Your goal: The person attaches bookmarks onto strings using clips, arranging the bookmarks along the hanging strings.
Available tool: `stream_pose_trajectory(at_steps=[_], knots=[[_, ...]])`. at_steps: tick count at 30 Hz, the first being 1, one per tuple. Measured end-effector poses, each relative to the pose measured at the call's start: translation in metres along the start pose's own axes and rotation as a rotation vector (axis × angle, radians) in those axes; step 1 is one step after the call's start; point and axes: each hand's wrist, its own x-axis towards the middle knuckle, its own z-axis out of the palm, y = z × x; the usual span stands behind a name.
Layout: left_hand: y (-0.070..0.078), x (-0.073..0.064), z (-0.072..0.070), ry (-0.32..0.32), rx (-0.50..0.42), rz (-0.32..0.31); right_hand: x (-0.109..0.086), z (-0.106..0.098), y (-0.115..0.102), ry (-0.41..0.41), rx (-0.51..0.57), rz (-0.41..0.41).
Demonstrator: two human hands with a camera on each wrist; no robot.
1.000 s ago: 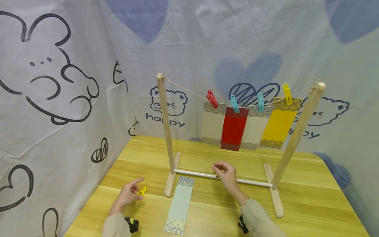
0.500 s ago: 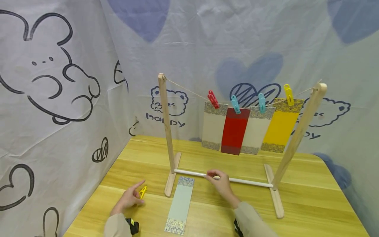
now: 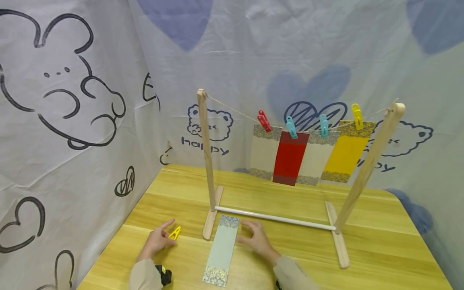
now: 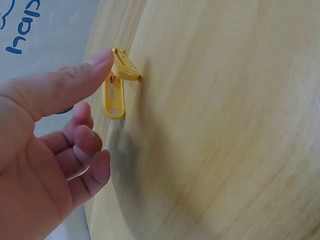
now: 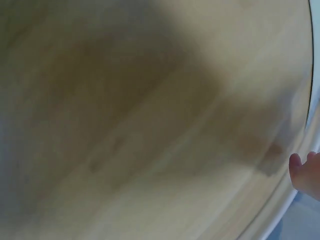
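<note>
A yellow clothespin point(image 3: 175, 233) is on the table between the thumb and forefinger of my left hand point(image 3: 158, 241), which has its fingers parted and loosely curled. In the left wrist view the thumb overlaps one end of the clothespin point(image 4: 114, 95). To its right lies a pale green card point(image 3: 222, 249) with lace-patterned ends, flat on the table. My right hand point(image 3: 256, 237) is spread at the card's upper right edge, thumb and fingers apart. Only its fingertips point(image 5: 296, 162) show at the right border of the right wrist view.
A wooden rack point(image 3: 208, 157) with a white crossbar point(image 3: 275, 218) stands behind. From its string hang a cream card point(image 3: 264, 155), a red card point(image 3: 290, 161), another cream card point(image 3: 313, 161) and a yellow card point(image 3: 346, 155), held by red, blue and yellow clothespins. A printed cloth point(image 3: 246, 60) backs the table.
My right hand has come left and down from the crossbar to the pale green card's edge, its fingers opening. My left hand has stayed by the yellow clothespin. The hanging cards sway slightly.
</note>
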Motion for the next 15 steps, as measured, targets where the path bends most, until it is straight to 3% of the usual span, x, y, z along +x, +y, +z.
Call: stream_pose_trajectory(at_steps=[5,15], knots=[[-0.002,0.002,0.000,-0.002,0.052,0.046,-0.003,0.009,0.002,0.002,-0.063,-0.035],[-0.004,0.002,0.004,-0.033,0.050,0.031,-0.007,0.014,0.000,-0.093,-0.260,-0.044]])
